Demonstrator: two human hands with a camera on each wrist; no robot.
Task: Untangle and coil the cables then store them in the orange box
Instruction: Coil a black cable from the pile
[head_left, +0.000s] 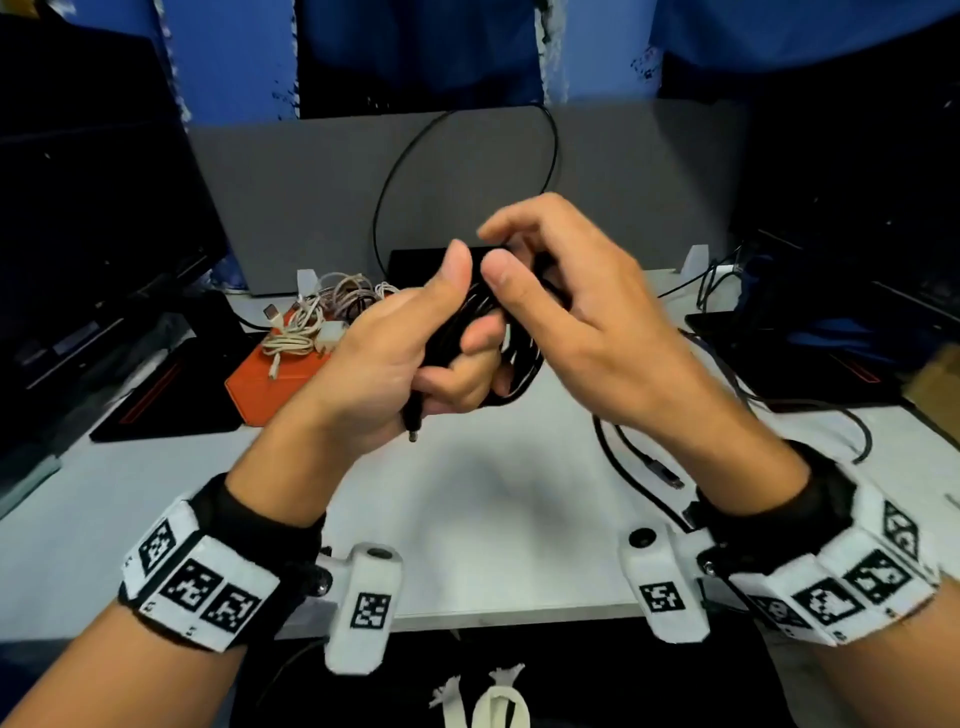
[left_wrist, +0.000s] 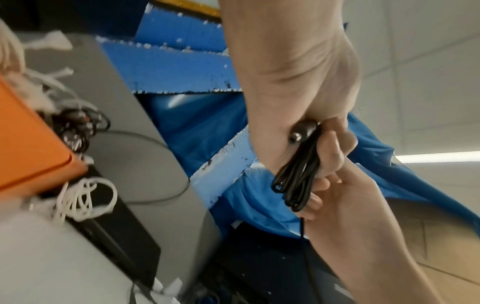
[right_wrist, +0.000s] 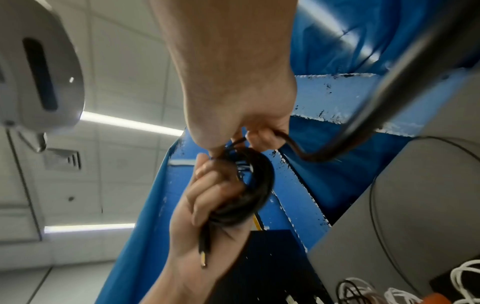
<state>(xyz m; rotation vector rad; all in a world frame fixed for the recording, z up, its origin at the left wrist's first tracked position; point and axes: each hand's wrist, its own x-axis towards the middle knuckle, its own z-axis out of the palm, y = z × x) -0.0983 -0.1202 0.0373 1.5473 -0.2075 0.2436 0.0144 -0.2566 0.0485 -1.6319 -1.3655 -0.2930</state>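
Your left hand (head_left: 410, 358) grips a bundle of thin black cable coils (head_left: 498, 338), fingers curled round it and thumb upright, with the barrel plug end (head_left: 413, 426) poking down out of the fist. Your right hand (head_left: 566, 291) sits just beside it, touching, fingers bent and pinching the free run of that same cable, which rises in a tall loop (head_left: 467, 156) toward the grey partition. In the head view, the flat orange box (head_left: 270, 382) lies on the white table (head_left: 493, 493) to the left and beyond your hands, with pale tangled cables (head_left: 322, 306) heaped on its far end. It is nearer your left hand, so the stowing move, I judge, goes left and forward from the fist.

From the left wrist, the coils (left_wrist: 296, 181) hang as long narrow loops running down out of the left hand (left_wrist: 306, 86), their long axis in line with the forearm. The orange box (left_wrist: 31, 139) is off at the picture's left edge, well apart.

From the right wrist, the right hand (right_wrist: 246, 98) pinches the free strand (right_wrist: 293, 146) at the top of the coil (right_wrist: 257, 185), while the left hand (right_wrist: 207, 197) clasps the coil from below. The strand trails off right, so coiling looks unfinished.
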